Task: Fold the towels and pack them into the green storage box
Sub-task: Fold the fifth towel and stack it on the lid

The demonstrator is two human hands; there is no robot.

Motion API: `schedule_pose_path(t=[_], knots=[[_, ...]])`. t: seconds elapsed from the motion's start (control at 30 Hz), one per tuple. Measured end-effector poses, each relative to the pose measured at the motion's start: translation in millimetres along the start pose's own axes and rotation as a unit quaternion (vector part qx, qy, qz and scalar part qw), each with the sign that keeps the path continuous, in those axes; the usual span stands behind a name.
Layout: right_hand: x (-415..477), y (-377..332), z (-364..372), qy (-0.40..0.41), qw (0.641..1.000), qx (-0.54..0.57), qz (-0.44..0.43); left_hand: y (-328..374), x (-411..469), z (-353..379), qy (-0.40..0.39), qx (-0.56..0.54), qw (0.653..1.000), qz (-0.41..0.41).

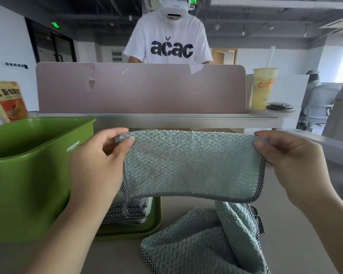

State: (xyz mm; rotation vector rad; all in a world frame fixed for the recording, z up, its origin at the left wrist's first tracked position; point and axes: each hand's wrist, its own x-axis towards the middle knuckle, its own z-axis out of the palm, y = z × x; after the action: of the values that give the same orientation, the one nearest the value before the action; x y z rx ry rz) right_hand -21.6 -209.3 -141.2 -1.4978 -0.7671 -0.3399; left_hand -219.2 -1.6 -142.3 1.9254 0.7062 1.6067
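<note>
I have a pale teal towel (190, 165) lifted off the bench (297, 234) and stretched between both hands, folded over so its checked black-and-white hem runs along the bottom and up the right side. My left hand (99, 167) pinches the upper left corner, thumb on the near face and the other fingers (115, 133) curled over the top edge, closed on the cloth. My right hand (289, 163) does the same at the upper right corner, thumb pressed to the front and fingers shut on the fabric behind it. The towel sags a little in the middle between the two grips.

Down at 5 o'clock from the held towel, a second towel (206, 240) of the same colour and trim lies rumpled and unfolded on the bench, one flap of it rising up behind the held one. At 7 o'clock, partly behind my left wrist, a stack of folded towels (127, 212) sits on a flat green lid (147, 228), only their checked edges showing.

The green storage box (28, 175) stands at 9 o'clock, just beside my left hand, open at the top; I cannot see its floor from here.

Off at 12 o'clock a pink divider panel (141, 89) crosses the far edge of the bench, and a person in a white printed T-shirt (168, 38) stands beyond it. At 10 o'clock is a snack bag (8, 101); at 2 o'clock an iced drink cup (262, 88) with a straw
</note>
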Motion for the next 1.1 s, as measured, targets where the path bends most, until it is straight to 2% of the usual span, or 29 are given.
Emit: schedule_pose_path(t=[0.23,0.4,0.53,0.63,0.73,0.83,0.9,0.93,1.03,1.1], knots=[[1,3,-2,0.017,0.998,-0.048,-0.027,4,0,-3,0.018,-0.007,1.0,0.013],[2,0,-3,0.022,0.998,-0.038,-0.047,8,-1,-5,0.039,-0.005,0.999,0.018],[2,-4,-3,-0.037,0.992,0.112,0.047,13,-2,-4,0.027,-0.023,0.999,0.013],[6,-8,-8,-0.105,0.958,0.181,0.197,12,0,-3,-0.007,-0.033,0.999,-0.012],[5,0,-11,-0.193,0.92,0.07,0.333,5,0,1,-0.072,-0.032,0.996,-0.051],[-1,13,-8,-0.253,0.885,-0.137,0.367,0,-5,5,-0.156,-0.032,0.982,-0.105],[-2,21,-6,-0.285,0.852,-0.262,0.351,0,-9,7,-0.212,-0.06,0.964,-0.146],[-2,24,-3,-0.284,0.852,-0.304,0.319,1,-10,8,-0.234,-0.071,0.958,-0.149],[-5,22,9,-0.2,0.909,-0.35,0.111,8,-14,9,-0.275,-0.084,0.952,-0.107],[-15,7,20,-0.18,0.953,-0.242,0.026,16,-16,8,-0.305,-0.089,0.946,-0.064]])
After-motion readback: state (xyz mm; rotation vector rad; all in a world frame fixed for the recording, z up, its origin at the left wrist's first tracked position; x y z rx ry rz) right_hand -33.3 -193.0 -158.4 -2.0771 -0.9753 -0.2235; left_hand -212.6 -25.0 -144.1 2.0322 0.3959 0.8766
